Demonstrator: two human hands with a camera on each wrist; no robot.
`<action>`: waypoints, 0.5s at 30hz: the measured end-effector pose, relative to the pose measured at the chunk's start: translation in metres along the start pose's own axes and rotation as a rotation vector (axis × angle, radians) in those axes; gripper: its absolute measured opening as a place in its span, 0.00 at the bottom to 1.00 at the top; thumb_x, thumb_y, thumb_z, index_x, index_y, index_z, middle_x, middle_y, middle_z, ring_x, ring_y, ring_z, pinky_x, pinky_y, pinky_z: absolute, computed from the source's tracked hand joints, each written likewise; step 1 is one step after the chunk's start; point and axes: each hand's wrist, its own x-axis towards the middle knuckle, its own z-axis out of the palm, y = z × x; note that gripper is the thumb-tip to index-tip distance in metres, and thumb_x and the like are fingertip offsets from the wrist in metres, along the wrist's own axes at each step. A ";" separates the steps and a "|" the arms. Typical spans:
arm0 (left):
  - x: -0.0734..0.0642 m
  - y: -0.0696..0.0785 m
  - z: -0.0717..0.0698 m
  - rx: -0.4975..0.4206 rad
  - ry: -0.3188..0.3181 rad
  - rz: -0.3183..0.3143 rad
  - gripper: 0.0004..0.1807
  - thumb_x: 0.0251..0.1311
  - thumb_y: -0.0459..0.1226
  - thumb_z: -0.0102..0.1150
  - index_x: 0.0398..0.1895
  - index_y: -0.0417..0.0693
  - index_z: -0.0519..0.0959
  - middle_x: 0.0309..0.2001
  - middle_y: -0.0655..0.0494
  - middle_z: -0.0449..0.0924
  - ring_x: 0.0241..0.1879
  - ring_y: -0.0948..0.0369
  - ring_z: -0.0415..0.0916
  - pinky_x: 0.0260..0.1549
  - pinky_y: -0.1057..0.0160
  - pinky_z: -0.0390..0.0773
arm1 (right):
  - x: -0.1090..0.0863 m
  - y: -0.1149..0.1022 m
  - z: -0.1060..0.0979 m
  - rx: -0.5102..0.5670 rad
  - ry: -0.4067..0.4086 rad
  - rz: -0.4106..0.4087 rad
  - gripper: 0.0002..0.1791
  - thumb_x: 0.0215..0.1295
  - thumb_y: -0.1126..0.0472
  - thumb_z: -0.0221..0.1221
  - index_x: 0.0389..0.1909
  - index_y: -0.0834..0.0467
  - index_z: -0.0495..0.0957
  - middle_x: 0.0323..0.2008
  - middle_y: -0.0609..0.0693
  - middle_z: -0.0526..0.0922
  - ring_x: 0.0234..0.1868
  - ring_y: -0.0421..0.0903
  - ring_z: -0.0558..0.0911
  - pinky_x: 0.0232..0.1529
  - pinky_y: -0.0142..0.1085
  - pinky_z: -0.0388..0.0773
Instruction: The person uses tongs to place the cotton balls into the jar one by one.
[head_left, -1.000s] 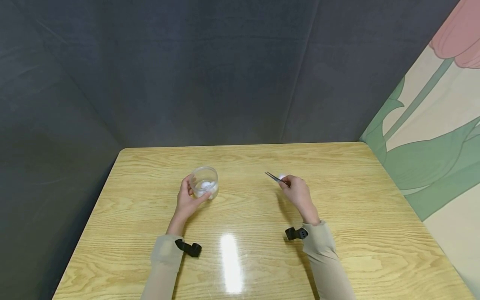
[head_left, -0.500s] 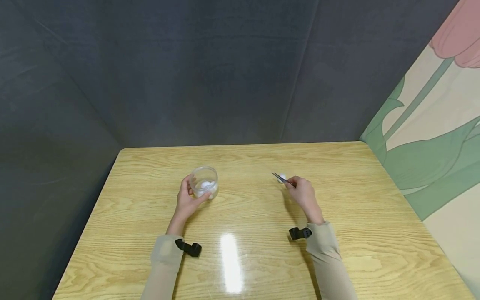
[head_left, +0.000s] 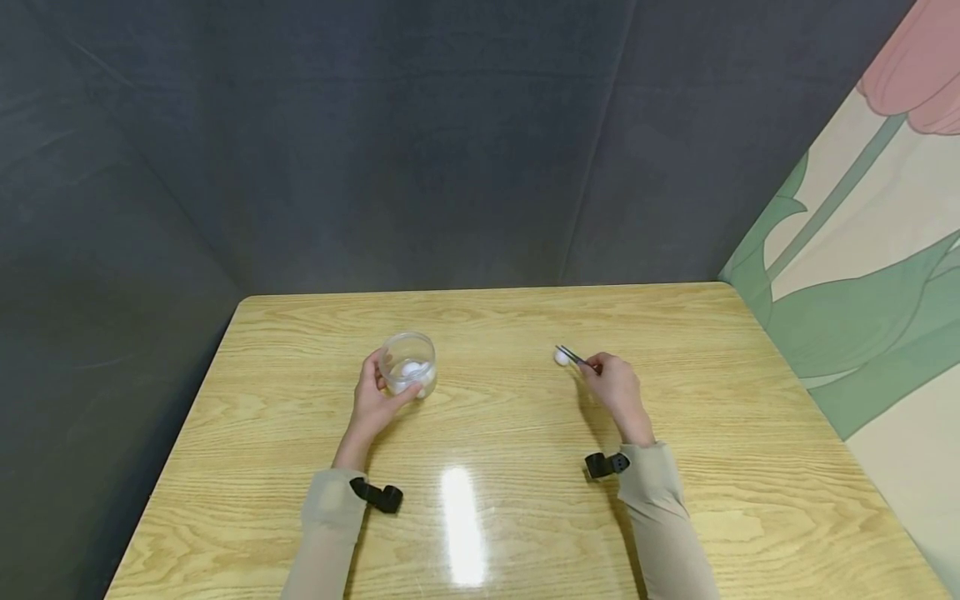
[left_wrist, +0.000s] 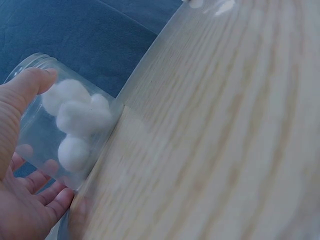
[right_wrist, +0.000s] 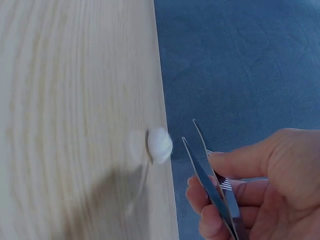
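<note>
My left hand [head_left: 377,408] grips a clear round plastic jar [head_left: 408,354] standing on the table, thumb on the near side and fingers round the far left. Inside, several white cotton balls [left_wrist: 75,120] are heaped at the bottom. Metal tweezers [right_wrist: 210,185] are pinched between the thumb and fingers of my right hand [head_left: 617,390], their two tips apart with nothing between them. One cotton ball [right_wrist: 160,145] lies on the table just past the tips; in the head view the tips overlap its upper right edge.
The wood-grain table [head_left: 480,433] reaches to a dark cloth [head_left: 450,167] behind it. A wall with painted flowers [head_left: 862,308] borders its right side. Each wrist carries a small black camera [head_left: 600,465].
My right hand has moved a little to the right with the tweezers, whose tips passed over the cotton ball from its left to its upper right. My left hand and the jar have not moved.
</note>
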 end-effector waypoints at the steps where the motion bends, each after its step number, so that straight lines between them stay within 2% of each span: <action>1: 0.000 0.000 0.000 -0.002 0.001 0.000 0.46 0.47 0.35 0.71 0.68 0.44 0.55 0.61 0.42 0.63 0.54 0.47 0.66 0.49 0.54 0.68 | 0.000 0.001 -0.001 -0.009 0.004 0.002 0.11 0.64 0.63 0.55 0.36 0.70 0.78 0.23 0.57 0.78 0.17 0.43 0.68 0.18 0.34 0.64; 7: -0.001 0.005 0.000 -0.031 -0.004 -0.006 0.46 0.47 0.32 0.71 0.68 0.40 0.55 0.63 0.39 0.61 0.57 0.45 0.63 0.52 0.51 0.65 | 0.001 0.003 -0.003 -0.046 0.004 0.028 0.12 0.64 0.62 0.55 0.36 0.69 0.78 0.23 0.57 0.79 0.17 0.44 0.69 0.18 0.35 0.64; 11: -0.007 0.023 0.000 -0.022 -0.011 0.004 0.44 0.48 0.29 0.69 0.67 0.34 0.54 0.63 0.33 0.60 0.56 0.41 0.63 0.52 0.50 0.66 | 0.002 0.005 -0.004 -0.053 -0.005 0.050 0.12 0.64 0.62 0.55 0.36 0.70 0.78 0.23 0.57 0.78 0.17 0.44 0.70 0.18 0.35 0.64; 15: -0.012 0.036 0.000 -0.014 -0.018 -0.001 0.44 0.49 0.28 0.67 0.67 0.32 0.53 0.63 0.32 0.59 0.56 0.40 0.63 0.52 0.50 0.65 | 0.002 0.008 -0.003 -0.058 -0.008 0.057 0.13 0.64 0.62 0.55 0.36 0.70 0.78 0.25 0.59 0.80 0.19 0.45 0.71 0.18 0.35 0.65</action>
